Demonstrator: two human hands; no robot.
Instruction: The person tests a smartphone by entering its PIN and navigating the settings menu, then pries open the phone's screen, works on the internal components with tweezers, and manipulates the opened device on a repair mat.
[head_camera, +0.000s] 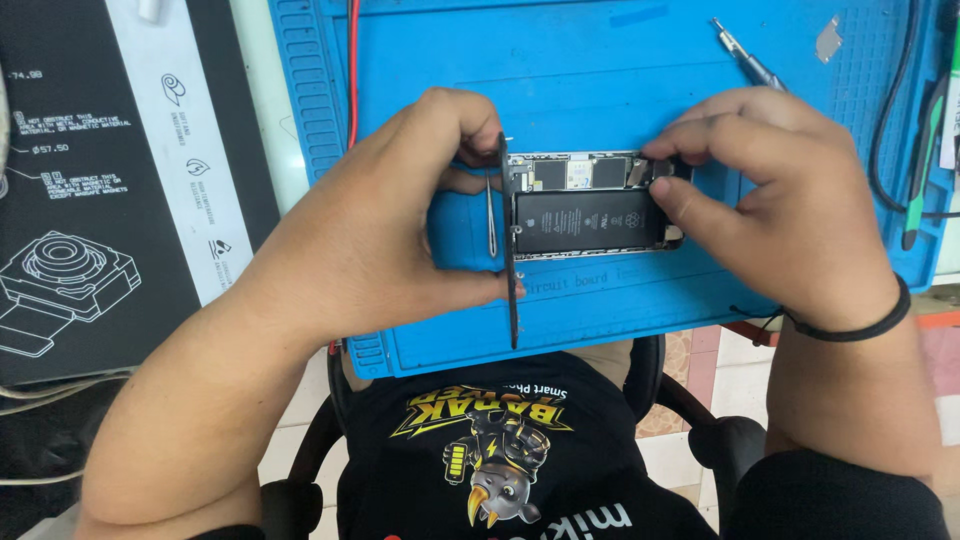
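Opened phone (590, 208), battery exposed, lying on blue work mat (620, 70). Left hand (385, 220) pinches the lifted screen panel (511, 250), held on edge at the phone's left side. Right hand (780, 190) fingertips press the phone's right end; screwdriver (745, 58) lies apart.

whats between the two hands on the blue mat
In the head view, an opened phone with its black battery showing lies between the left hand and right hand; the left holds its lifted screen panel on edge.

Upright phone screen (513, 250); black battery label (588, 220)
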